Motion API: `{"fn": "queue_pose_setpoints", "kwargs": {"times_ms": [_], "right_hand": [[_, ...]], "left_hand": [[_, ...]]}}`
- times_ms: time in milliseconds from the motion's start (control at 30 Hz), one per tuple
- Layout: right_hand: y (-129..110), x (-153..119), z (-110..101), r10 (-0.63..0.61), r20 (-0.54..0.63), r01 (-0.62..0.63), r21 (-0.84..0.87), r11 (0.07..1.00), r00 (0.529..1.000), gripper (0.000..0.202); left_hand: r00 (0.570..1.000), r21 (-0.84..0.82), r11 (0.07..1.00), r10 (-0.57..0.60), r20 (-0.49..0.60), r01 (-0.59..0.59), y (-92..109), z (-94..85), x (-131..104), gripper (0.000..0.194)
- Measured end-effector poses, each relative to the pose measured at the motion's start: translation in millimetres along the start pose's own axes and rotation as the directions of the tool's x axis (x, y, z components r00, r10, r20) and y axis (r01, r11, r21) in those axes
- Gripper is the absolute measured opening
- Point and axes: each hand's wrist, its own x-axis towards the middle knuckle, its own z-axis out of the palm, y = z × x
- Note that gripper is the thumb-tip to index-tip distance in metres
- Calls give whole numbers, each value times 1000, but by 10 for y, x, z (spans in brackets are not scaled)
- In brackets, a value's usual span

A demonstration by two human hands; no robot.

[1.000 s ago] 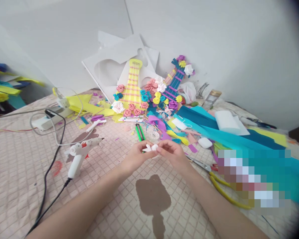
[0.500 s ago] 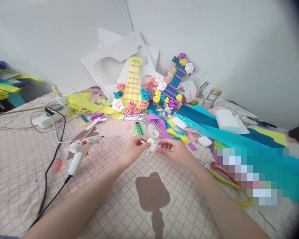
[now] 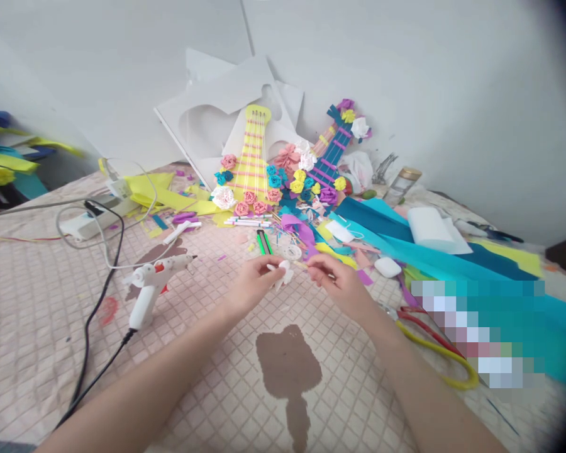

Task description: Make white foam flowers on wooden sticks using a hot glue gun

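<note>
A small white paper flower (image 3: pixel 285 275), its petals loose and uneven, is pinched between the thumb and fingers of my left hand (image 3: pixel 257 280). Just to its right, my right hand (image 3: pixel 337 280) is closed, fingertips pressed together and apart from the flower. Something thin and pale seems to stick out from those fingertips, too small to name. Beyond my left fingers lies a green and black box cutter (image 3: pixel 264 242). A clear roll of tape (image 3: pixel 291 253) rests behind the flower.
A white glue gun (image 3: pixel 153 286) stands at left, its cord trailing to a power strip (image 3: pixel 97 220). Yellow (image 3: pixel 252 157) and blue (image 3: pixel 332 154) paper guitars with flowers lean at the back. Scissors (image 3: pixel 434 346), teal crepe paper (image 3: pixel 405 251) and a tissue roll (image 3: pixel 431 229) lie right.
My right hand has drawn slightly to the right, widening the gap from the white flower. My left hand keeps its pinch on the flower in nearly the same place.
</note>
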Motion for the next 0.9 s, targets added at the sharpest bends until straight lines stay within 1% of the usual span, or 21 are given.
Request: {"fn": "queue_pose_setpoints", "kwargs": {"times_ms": [133, 300, 367, 500, 667, 900], "right_hand": [[10, -15, 65, -81, 37, 81, -4, 997, 996, 9], [70, -2, 85, -128, 26, 130, -73, 989, 991, 11], [71, 3, 80, -130, 30, 132, -96, 987, 991, 12], [56, 4, 85, -109, 52, 115, -136, 984, 993, 14], [47, 2, 112, -62, 47, 68, -138, 988, 997, 16], [47, 10, 146, 37, 51, -36, -21, 999, 998, 22]], "left_hand": [[996, 92, 992, 77, 52, -82, -13, 27, -15, 15], [988, 154, 984, 73, 135, -94, 60, 26, -55, 19], [988, 195, 977, 64, 140, -91, 67, 24, -66, 20], [990, 235, 967, 74, 117, -100, 38, 28, -67, 18], [987, 271, 952, 117, 108, -142, 12, 30, -57, 16], [965, 335, 906, 227, 127, -258, 15, 39, -70, 15]]}}
